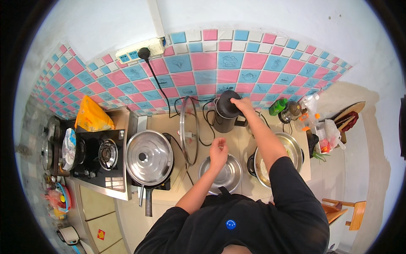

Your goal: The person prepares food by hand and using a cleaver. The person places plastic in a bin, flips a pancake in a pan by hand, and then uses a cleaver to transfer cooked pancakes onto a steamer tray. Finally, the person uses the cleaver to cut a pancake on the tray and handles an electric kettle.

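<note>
My right hand [242, 105] grips the edge of a round black lid [230, 100] above a dark cylindrical appliance with a side handle [224, 122], which stands near the tiled wall. Whether the lid rests on the appliance or is lifted from it is hard to tell. My left hand [219, 152] hovers above a stainless steel bowl [233, 174], fingers curled and holding nothing. To the right of the bowl sits a metal pot with black handles [296, 146], holding pale food and partly hidden by my right arm.
A lidded pan [149, 157] is at the left, with a glass lid [181, 133] upright beside it. Cords run behind and between them. Farther left are a gas stove [101, 171] and a yellow bag [92, 116]. A green bottle [278, 106] stands near the wall at right.
</note>
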The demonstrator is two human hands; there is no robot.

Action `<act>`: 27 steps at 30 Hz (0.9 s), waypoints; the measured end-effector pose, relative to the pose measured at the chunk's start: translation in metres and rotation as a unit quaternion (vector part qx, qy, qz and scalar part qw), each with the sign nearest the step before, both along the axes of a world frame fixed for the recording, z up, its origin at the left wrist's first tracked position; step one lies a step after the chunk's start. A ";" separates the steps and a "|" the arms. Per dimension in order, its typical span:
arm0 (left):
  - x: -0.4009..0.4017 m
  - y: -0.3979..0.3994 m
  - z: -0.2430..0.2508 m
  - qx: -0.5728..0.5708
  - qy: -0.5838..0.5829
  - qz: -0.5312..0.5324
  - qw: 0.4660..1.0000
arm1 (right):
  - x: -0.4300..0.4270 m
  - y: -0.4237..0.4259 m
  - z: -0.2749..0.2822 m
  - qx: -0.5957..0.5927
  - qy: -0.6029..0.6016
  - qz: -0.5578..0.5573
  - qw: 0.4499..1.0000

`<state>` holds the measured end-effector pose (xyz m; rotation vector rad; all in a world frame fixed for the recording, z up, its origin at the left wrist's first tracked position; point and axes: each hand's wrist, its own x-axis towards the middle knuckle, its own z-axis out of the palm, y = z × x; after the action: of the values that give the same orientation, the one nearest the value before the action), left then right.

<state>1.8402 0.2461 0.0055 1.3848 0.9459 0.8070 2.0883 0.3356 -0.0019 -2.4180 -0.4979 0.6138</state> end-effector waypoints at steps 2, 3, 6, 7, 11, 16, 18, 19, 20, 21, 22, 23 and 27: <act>0.002 -0.001 0.000 -0.001 -0.002 -0.010 1.000 | 0.010 -0.010 -0.004 0.098 0.090 0.009 0.991; -0.001 -0.001 -0.002 0.000 -0.001 -0.009 1.000 | 0.005 -0.014 0.000 0.165 0.151 0.017 0.975; -0.003 -0.002 -0.005 0.001 0.005 -0.009 1.000 | -0.009 -0.028 0.012 0.179 0.145 -0.010 0.973; -0.002 -0.002 -0.005 0.001 0.006 -0.012 1.000 | -0.009 -0.032 0.015 0.187 0.107 -0.029 0.976; 0.001 -0.006 0.000 0.011 0.027 -0.026 0.999 | 0.002 -0.052 0.020 0.196 0.116 -0.046 0.973; 0.008 -0.013 -0.001 0.002 0.004 -0.038 0.999 | 0.020 -0.070 0.006 0.206 0.147 -0.035 0.967; 0.008 -0.016 -0.003 0.002 0.005 -0.040 0.999 | 0.018 -0.077 0.005 0.211 0.166 -0.048 0.962; 0.007 -0.017 -0.004 0.002 0.005 -0.040 0.999 | 0.016 -0.079 0.006 0.214 0.184 -0.058 0.958; 0.007 -0.018 -0.005 0.002 0.006 -0.039 0.999 | 0.014 -0.079 0.007 0.215 0.185 -0.058 0.957; 0.007 -0.019 -0.005 0.004 0.002 -0.042 0.999 | 0.015 -0.081 0.005 0.216 0.181 -0.053 0.958; 0.008 -0.021 -0.006 0.007 -0.002 -0.044 0.999 | 0.016 -0.083 0.004 0.216 0.177 -0.048 0.959; 0.009 -0.021 -0.006 0.007 -0.002 -0.046 0.999 | 0.018 -0.084 0.003 0.217 0.176 -0.049 0.959; 0.006 -0.027 -0.009 0.014 0.002 -0.045 0.999 | 0.011 -0.084 0.001 0.231 0.218 -0.073 0.945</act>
<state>1.8463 0.2194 -0.0031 1.4432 0.8731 0.7522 2.0994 0.2518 -0.0006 -1.7878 -0.2359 0.8335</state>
